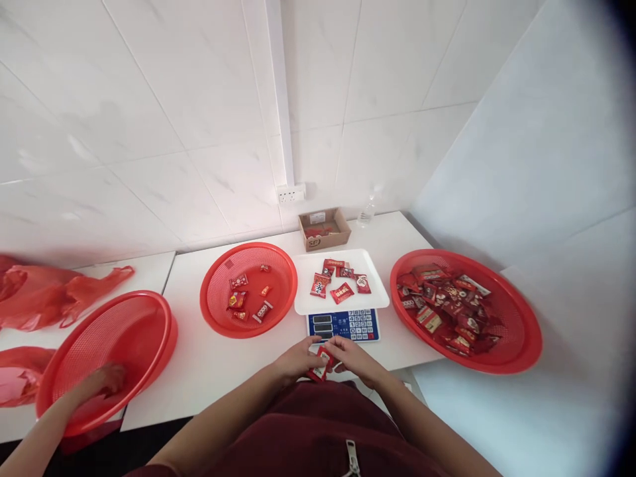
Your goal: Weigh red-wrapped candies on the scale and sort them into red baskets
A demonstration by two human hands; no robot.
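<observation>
In front of my body, my left hand (299,360) and my right hand (352,358) meet at the near edge of the scale. Small red snack packets (321,366) are between them, partly covered by my fingers; how many is hard to tell. Both hands are closed on them. Just beyond is the digital scale (342,326), its blue keypad facing me. Several red snack packets (342,292) lie spread on its white tray (308,305).
A red basket (527,331) heaped with packets stands right. Left is a red basket (211,311) with several packets. Farther left, another person's hand (106,381) reaches into a red basket (163,318). Behind stand a cardboard box (328,240), a clear bottle (366,212) and red bags (44,291).
</observation>
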